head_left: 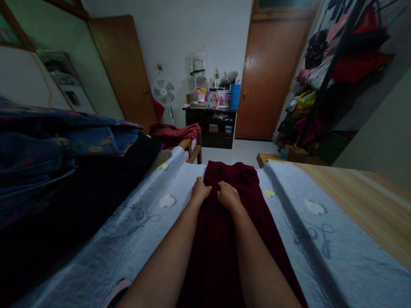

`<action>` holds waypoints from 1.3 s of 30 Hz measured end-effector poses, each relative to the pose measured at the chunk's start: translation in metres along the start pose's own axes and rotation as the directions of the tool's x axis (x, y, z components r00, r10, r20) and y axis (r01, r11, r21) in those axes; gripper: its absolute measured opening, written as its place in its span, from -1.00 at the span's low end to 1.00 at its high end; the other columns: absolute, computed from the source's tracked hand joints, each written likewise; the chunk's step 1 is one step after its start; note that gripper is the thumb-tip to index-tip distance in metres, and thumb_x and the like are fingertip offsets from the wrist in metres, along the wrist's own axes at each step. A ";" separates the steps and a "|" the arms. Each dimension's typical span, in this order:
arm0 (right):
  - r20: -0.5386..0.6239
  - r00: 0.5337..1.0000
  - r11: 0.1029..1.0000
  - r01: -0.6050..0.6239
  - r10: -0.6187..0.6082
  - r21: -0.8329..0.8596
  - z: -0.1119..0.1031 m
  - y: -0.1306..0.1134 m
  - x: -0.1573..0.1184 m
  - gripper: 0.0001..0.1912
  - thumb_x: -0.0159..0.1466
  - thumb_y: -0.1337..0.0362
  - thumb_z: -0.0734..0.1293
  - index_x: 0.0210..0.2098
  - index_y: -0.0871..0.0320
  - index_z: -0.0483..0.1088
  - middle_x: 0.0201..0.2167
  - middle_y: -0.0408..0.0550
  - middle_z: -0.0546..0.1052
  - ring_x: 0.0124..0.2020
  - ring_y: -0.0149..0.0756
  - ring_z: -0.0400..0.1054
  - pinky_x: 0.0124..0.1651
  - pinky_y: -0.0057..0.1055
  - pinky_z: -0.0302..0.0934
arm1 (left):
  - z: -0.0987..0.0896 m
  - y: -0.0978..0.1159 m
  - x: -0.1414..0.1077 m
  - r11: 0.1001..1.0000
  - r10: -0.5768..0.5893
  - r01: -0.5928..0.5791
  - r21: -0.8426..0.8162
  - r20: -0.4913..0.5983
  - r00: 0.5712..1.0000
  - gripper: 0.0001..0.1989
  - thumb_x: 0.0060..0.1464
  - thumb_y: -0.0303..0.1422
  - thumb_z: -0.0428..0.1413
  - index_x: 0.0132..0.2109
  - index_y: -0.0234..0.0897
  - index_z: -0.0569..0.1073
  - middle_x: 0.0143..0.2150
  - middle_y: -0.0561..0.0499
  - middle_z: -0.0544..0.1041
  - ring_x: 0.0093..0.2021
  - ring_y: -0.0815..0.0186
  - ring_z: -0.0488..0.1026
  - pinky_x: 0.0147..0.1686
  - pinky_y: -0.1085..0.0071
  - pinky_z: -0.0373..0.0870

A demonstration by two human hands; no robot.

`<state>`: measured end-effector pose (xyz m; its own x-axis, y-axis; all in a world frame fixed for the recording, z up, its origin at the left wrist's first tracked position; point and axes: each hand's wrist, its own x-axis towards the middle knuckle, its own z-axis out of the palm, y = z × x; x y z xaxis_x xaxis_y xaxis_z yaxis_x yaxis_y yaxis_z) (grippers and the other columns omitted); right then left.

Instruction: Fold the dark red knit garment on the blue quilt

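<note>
A long dark red garment (257,214) lies lengthwise before me on a light blue quilted bed cover (180,222). Its far end is bunched and slightly raised, and its exact kind cannot be made out. At the garment's left edge, near the far end, my left hand (201,190) is closed on the cloth, thumb pointing right. My right hand (228,196) rests a little to the right, on top of the garment, its fingers curled into the fabric. Both forearms reach forward along the garment, covering part of it.
Piled clothes, with a blue floral denim piece (80,137) on top, stand at left. A bare wooden board (359,192) extends to the right. Beyond the bed are a reddish cloth (175,133), a white fan (164,92), a dark cabinet (208,134) and hanging bags (362,64).
</note>
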<state>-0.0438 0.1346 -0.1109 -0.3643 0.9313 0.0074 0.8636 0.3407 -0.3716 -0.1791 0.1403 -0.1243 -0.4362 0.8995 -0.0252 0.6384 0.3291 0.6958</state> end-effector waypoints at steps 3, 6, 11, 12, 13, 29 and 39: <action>-0.002 1.000 1.000 -0.008 0.008 0.020 -0.001 0.000 0.000 -0.46 0.29 0.30 0.12 0.25 0.30 0.19 0.29 0.10 0.20 0.31 -0.21 0.04 0.31 -0.29 -0.11 | 0.002 -0.004 0.021 0.997 -0.034 0.036 -0.063 0.025 0.999 -0.29 -0.16 -0.37 0.29 0.15 -0.32 0.22 0.06 -0.23 0.48 0.06 0.11 0.44 -0.08 0.39 0.36; -0.019 1.000 0.999 -0.018 0.019 0.047 -0.001 0.000 0.001 -0.46 0.28 0.31 0.12 0.24 0.29 0.20 0.28 0.11 0.21 0.30 -0.21 0.06 0.31 -0.29 -0.10 | 0.006 -0.006 0.032 0.987 -0.026 0.037 -0.156 0.075 0.997 -0.35 -0.19 -0.40 0.30 0.09 -0.35 0.30 0.00 -0.22 0.53 -0.02 0.10 0.49 -0.16 0.37 0.40; -0.065 0.996 0.992 -0.050 0.058 0.114 0.000 0.002 0.001 -0.45 0.25 0.35 0.12 0.24 0.26 0.21 0.27 0.06 0.25 0.28 -0.25 0.11 0.30 -0.33 -0.07 | 0.006 -0.007 0.035 0.925 0.098 -0.012 -0.379 0.209 0.973 -0.71 -0.10 -0.45 0.22 -0.14 -0.33 0.50 -0.28 -0.02 0.62 -0.30 0.26 0.55 -0.30 0.42 0.45; -0.072 0.996 0.991 -0.050 0.059 0.122 0.000 0.002 0.001 -0.44 0.25 0.35 0.12 0.24 0.26 0.20 0.27 0.06 0.25 0.27 -0.25 0.11 0.29 -0.33 -0.06 | 0.006 -0.008 0.036 0.911 0.115 -0.020 -0.411 0.209 0.971 -0.74 -0.07 -0.45 0.20 -0.16 -0.33 0.51 -0.29 -0.01 0.62 -0.32 0.28 0.55 -0.31 0.43 0.45; -0.077 0.995 0.991 -0.047 0.057 0.126 -0.001 0.002 0.001 -0.43 0.24 0.35 0.12 0.25 0.26 0.19 0.27 0.06 0.24 0.27 -0.25 0.11 0.29 -0.34 -0.06 | 0.006 -0.009 0.037 0.901 0.122 -0.025 -0.434 0.197 0.973 -0.76 -0.05 -0.44 0.18 -0.16 -0.33 0.51 -0.30 -0.01 0.62 -0.32 0.28 0.55 -0.31 0.43 0.46; -0.056 0.997 0.996 -0.044 0.048 0.080 0.001 -0.001 0.001 -0.44 0.28 0.26 0.14 0.26 0.26 0.18 0.29 0.10 0.21 0.30 -0.22 0.07 0.30 -0.28 -0.08 | 0.014 0.011 0.059 0.998 0.062 -0.062 -0.021 -0.018 0.998 -0.74 0.06 -0.24 0.16 -0.16 -0.31 0.52 -0.11 -0.18 0.58 -0.04 0.10 0.50 -0.11 0.35 0.37; -0.034 0.998 0.998 -0.057 0.058 0.035 -0.001 -0.006 -0.002 -0.45 0.27 0.25 0.13 0.23 0.27 0.21 0.29 0.11 0.20 0.30 -0.18 0.05 0.29 -0.27 -0.09 | 0.014 0.021 0.044 0.958 0.164 -0.130 0.257 -0.116 0.980 -0.60 0.14 -0.32 0.04 0.11 -0.33 0.32 0.09 -0.35 0.41 0.16 -0.06 0.31 0.09 0.06 0.22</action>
<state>-0.0478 0.1310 -0.1074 -0.3019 0.9532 0.0171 0.8701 0.2828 -0.4037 -0.1759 0.1907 -0.1204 -0.3962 0.9017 0.1730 0.8309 0.2719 0.4855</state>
